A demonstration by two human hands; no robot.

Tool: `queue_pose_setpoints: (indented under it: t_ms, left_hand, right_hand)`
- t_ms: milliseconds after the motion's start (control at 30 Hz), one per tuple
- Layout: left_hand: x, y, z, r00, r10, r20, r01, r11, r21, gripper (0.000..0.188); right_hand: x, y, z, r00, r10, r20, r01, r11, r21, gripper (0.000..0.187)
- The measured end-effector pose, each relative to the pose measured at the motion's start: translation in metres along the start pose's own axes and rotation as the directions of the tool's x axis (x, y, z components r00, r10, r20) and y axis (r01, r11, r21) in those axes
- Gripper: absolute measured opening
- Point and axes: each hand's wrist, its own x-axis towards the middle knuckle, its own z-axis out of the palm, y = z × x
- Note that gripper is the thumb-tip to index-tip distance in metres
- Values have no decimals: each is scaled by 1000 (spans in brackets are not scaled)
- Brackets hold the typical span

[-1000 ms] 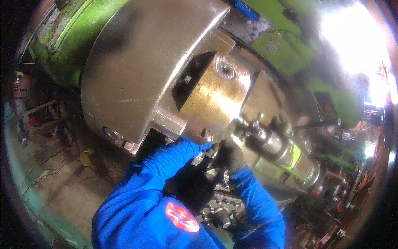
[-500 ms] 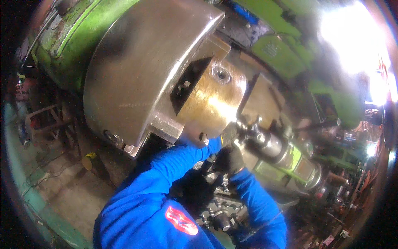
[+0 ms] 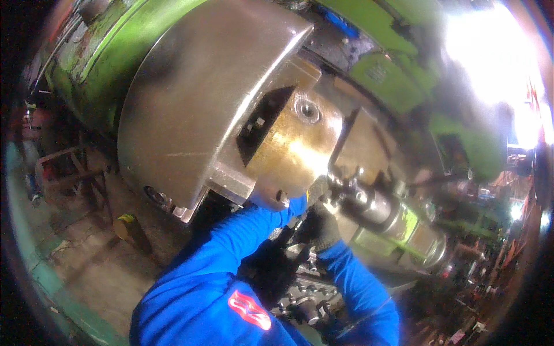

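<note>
1. Green machine body: far ahead and to the left of the left hand.
2. Grey metal drum: ahead and left of both hands, well apart from the right one.
3. Gold-coloured metal block: seated against the drum's right side, just ahead of the left hand, a round hole in its far end.
4. Shiny metal cylinder: to the right of both hands, near them.
5. Right hand: in a dark glove, just behind the left hand and below the block's near end; whether its fingers are spread or pinching something, I cannot tell.
6. Left hand: reaching to the block's near end, mostly hidden and blurred; its grip cannot be told.
7. Small metal fittings: behind the right hand, nearer the body.
</note>
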Motion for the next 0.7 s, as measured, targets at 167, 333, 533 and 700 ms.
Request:
queue_pose_setpoints:
  t_ms: [167, 333, 533, 700]
  left_hand:
    - [6, 3, 6, 1000, 9, 2, -9, 1000, 4, 20]
    - [7, 0, 9, 1000, 5, 5, -5, 1000, 16, 20]
    - [6, -4, 12, 1000, -1, 7, 1, 1000, 11, 20]
    - [5, -6, 17, 1000, 0, 4, 0, 1000, 4, 20]
  right_hand:
    - [-6, 4, 3, 996, -28, -90, 48, 972, 231, 16]
    - [0, 16, 32, 822, 469, 324, -339, -56, 939, 20]
    - [-7, 53, 43, 997, -74, -33, 80, 965, 251, 22]
    - [-15, 70, 53, 997, 34, 63, -60, 873, 485, 33]
